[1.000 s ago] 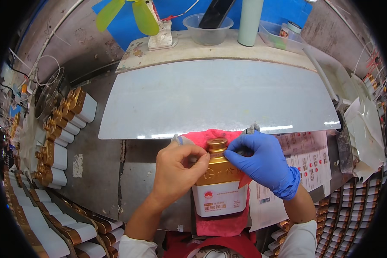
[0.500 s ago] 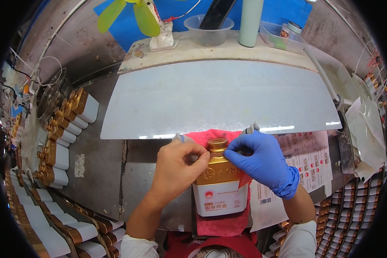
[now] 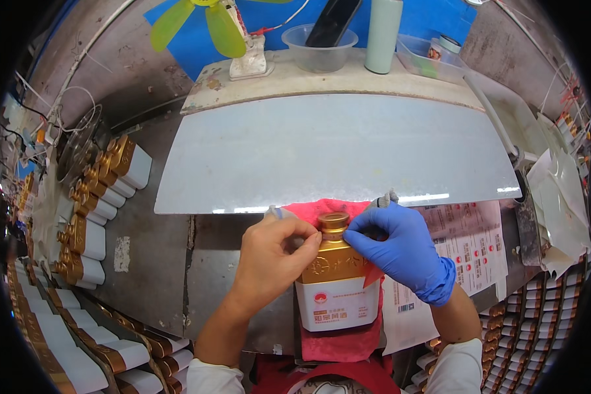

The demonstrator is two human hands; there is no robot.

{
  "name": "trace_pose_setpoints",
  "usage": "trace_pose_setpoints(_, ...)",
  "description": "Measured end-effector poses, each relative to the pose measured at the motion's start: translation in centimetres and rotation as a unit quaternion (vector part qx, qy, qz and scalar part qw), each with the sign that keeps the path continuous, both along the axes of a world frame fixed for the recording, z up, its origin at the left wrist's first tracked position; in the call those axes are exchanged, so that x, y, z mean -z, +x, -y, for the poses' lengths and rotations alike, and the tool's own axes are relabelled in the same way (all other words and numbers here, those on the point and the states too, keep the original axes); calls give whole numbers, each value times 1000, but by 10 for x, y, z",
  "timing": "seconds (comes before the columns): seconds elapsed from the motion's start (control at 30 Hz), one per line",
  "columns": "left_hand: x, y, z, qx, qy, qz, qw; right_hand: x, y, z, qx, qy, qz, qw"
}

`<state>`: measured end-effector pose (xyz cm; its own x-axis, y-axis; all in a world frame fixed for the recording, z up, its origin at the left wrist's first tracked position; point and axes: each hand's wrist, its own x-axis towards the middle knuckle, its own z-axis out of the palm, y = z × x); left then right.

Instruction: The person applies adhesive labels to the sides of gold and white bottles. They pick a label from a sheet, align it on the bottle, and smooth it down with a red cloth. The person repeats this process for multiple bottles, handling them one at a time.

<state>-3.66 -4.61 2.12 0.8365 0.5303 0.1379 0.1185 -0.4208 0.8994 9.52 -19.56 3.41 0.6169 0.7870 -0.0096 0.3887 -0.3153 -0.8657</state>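
Note:
A flat-sided bottle [image 3: 338,306], white below and gold above, stands in front of me on a pink cloth [image 3: 341,346]. On the left of its gold neck, my bare left hand [image 3: 272,256] pinches with thumb and forefinger. My right hand [image 3: 400,246], in a blue glove, pinches likewise on the neck's right side. Whatever lies between either pair of fingertips is too small or hidden. A thin band shows around the neck. Below the right fingers a pointed red piece [image 3: 372,274] lies against the bottle's shoulder. Pale coverings show at some fingertips of both hands.
A pale sloping panel [image 3: 335,151] lies beyond the bottle. Printed label sheets [image 3: 469,246] are on the right. Similar bottles [image 3: 88,236] line the left, with more [image 3: 532,328] at lower right. Behind stand a green-bladed fan [image 3: 226,29], a plastic bowl [image 3: 320,56] and a pale green flask [image 3: 382,36].

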Motion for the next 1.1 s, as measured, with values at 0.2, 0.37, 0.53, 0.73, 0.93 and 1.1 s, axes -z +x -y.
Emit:
trace_pose_setpoints(0.2, 1, 2, -2, 10, -13, 3, 1000, 1, 2, -1, -4, -4, 4, 1000)
trace_pose_setpoints(0.37, 1, 4, -7, 26, 34, -11, 999, 3, 2, -1, 3, -4, -6, 1000)
trace_pose_setpoints(0.53, -13, 2, -6, -45, 133, -59, 988, 1, 3, -1, 4, -20, 4, 1000)
trace_pose_setpoints(0.73, -3, 10, -21, 89, 123, 40, 988, 1, 5, -1, -4, -22, 8, 1000)
trace_pose_setpoints(0.93, 15, 19, -34, 153, 13, 32, 988, 5, 8, -2, -14, -16, 4, 1000)
trace_pose_setpoints(1.1, 20, 23, -38, 176, -8, 42, 984, 4, 11, 0, -16, -13, -12, 1000)
